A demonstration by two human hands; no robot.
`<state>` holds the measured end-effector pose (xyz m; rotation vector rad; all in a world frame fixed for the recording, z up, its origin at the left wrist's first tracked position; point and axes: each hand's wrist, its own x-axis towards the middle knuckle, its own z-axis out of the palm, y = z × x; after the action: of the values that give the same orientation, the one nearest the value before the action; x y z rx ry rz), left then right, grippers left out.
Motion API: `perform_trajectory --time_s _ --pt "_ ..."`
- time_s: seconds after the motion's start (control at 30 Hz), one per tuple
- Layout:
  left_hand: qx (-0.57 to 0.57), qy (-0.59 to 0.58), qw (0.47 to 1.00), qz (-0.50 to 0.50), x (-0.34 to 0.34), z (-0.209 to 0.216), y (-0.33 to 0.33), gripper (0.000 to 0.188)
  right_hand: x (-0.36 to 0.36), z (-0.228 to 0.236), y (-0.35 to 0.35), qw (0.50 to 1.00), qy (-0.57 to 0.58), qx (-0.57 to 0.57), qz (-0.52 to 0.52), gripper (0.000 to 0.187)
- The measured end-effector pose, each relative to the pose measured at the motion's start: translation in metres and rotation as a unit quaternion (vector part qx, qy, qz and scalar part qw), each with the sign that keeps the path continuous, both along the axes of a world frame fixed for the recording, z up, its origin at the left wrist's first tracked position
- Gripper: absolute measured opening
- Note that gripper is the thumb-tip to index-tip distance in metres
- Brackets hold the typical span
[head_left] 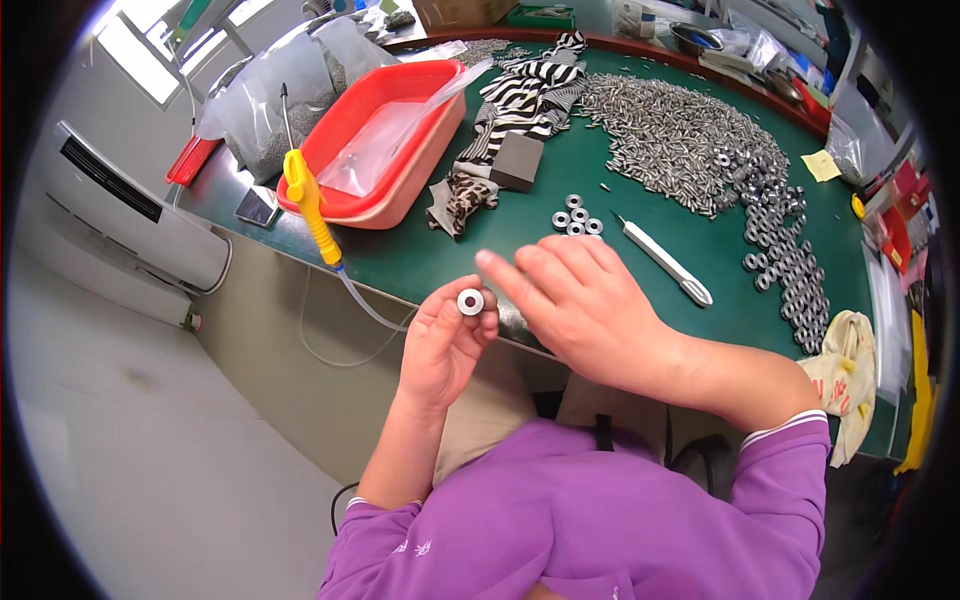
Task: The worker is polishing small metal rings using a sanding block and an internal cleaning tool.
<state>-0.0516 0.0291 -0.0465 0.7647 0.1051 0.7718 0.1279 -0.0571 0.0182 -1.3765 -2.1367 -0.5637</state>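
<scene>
Between the thumb and fingers of my left hand (445, 335) is a small round metal ring (470, 301) with a hole in its middle, its flat face turned up. Close by on the right is my right hand (590, 305), back up, its index finger stretched out above the ring and apart from it. The other fingers are loosely bent and nothing shows in them; the palm is hidden. Just beyond that hand, a small cluster of similar rings (575, 216) lies on the green table. Beside it rests a white pen-shaped tool (665, 262) with a thin dark tip.
A wide heap of small metal pins (660, 130) covers the far table (560, 285), with many more rings (795, 270) at right. At left stand red plastic basins (420, 150) and a yellow air gun (310, 200). A grey block (516, 162) touches a zebra-striped cloth (525, 95).
</scene>
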Motion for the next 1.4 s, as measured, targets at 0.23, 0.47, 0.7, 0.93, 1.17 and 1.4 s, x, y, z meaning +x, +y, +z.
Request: perform_trajectory --time_s 0.23,0.47,0.7,0.93,1.17,1.4 --pt "0.01 -0.022 1.0 0.001 0.005 -0.003 0.01 0.031 0.013 -0.004 0.0 0.996 -0.001 -0.063 -0.064 0.027" --pt "-0.007 -0.014 1.0 0.012 0.01 -0.001 0.015 0.029 -0.005 -0.024 -0.008 0.974 0.058 -0.202 0.081 0.011" --pt "0.099 0.066 0.988 0.1 0.017 0.035 0.036 0.028 -0.022 -0.052 -0.017 0.914 0.024 -0.288 0.284 0.011" --pt "0.442 0.207 0.798 0.355 0.047 0.099 0.072 0.02 -0.023 -0.063 -0.02 0.921 -0.063 -0.288 0.253 0.009" --pt "0.559 0.372 0.602 0.432 0.051 0.118 0.09 0.019 -0.025 -0.077 -0.021 0.941 -0.054 -0.228 0.246 0.008" --pt "0.561 0.431 0.561 0.43 0.04 0.118 0.089 0.019 -0.026 -0.08 -0.02 0.941 -0.054 -0.219 0.254 0.007"
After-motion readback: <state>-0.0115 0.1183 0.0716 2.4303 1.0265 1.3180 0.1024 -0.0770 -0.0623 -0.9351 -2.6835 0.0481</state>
